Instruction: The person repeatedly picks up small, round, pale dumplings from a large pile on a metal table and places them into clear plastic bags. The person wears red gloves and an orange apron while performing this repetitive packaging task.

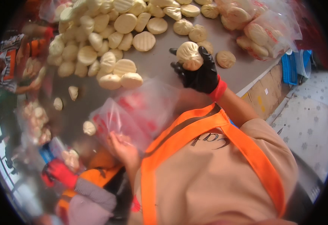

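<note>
My right hand (199, 73), in a black glove with a red cuff, holds a pleated bun (190, 55) above the grey table (164, 69). Another pleated bun (226, 59) lies just to the right of it, and several more lie beyond the fingers. My left hand (123, 146) is bare and grips the edge of a clear plastic bag (141, 107) with red print. The bag spreads over the table's near edge; whether it holds anything cannot be told. A large heap of pale buns (96, 42) rises at the back left, some with ridged flat undersides.
Filled bags of buns (261, 36) stand at the back right. Blue and white plastic baskets (290, 67) are beyond the table's right edge. A person in a red glove (61, 173) works close at the lower left, another person farther left. Loose buns (89, 128) lie near my left hand.
</note>
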`<action>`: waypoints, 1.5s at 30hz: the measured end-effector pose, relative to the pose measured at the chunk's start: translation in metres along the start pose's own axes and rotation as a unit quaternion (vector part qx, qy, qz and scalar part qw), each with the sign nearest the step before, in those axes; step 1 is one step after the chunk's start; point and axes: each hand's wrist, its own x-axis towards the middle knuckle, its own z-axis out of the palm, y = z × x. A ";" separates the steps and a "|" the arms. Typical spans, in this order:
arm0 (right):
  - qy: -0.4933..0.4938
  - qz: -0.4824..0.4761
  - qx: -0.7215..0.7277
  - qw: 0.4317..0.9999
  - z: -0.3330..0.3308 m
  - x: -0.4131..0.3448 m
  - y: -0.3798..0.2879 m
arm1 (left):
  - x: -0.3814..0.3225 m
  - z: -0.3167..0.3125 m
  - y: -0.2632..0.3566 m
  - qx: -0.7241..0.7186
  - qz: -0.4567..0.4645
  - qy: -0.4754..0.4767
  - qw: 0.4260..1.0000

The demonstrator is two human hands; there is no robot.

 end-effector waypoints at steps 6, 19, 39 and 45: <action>-0.081 0.032 0.036 0.996 0.047 -0.023 0.027 | 0.008 -0.012 -0.005 0.034 -0.006 -0.053 0.998; 0.095 -0.027 -0.044 0.994 -0.007 -0.018 0.036 | 0.003 -0.012 -0.010 0.047 -0.018 -0.066 0.997; 0.369 -0.131 -0.900 0.191 -0.031 0.010 -0.063 | 0.017 0.005 -0.047 0.106 -0.026 -0.090 0.990; 0.327 -0.285 -0.757 0.489 -0.040 0.002 -0.077 | 0.023 0.011 -0.071 0.394 0.300 -0.195 0.847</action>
